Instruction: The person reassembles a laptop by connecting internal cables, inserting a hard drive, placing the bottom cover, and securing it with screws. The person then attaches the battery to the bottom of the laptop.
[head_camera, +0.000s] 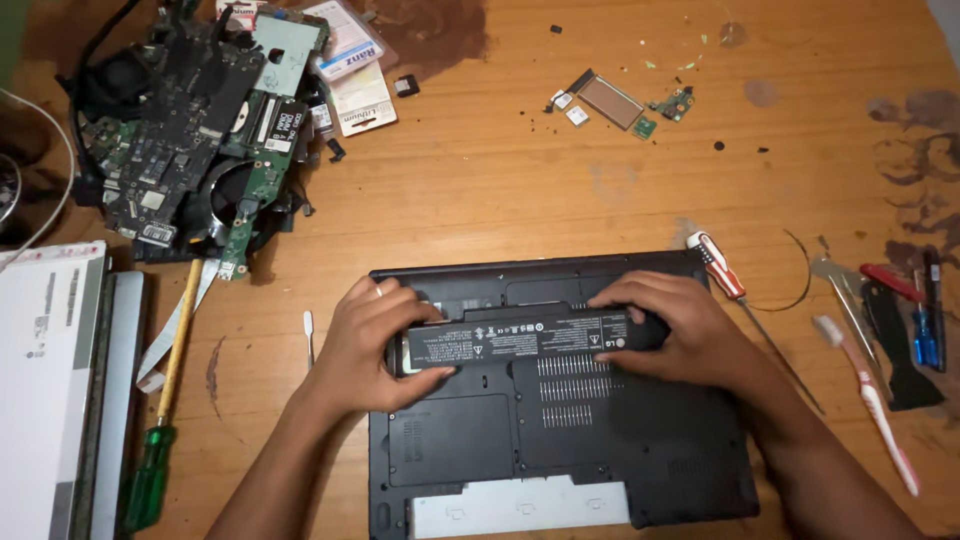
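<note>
Black battery bar (520, 338), both ends hidden under clasping left hand (365, 345) and right hand (670, 325).

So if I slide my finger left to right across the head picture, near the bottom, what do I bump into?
White panel → green-handled screwdriver → left hand → long black battery → right hand → white toothbrush.

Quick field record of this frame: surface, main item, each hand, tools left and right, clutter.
surface: wooden table
main item: black laptop, underside up
left hand: grips left end of the battery pack
right hand: grips its right end
left side: green-handled screwdriver, white panel
right side: red-and-white screwdriver, toothbrush
clutter: circuit boards, top left
</note>
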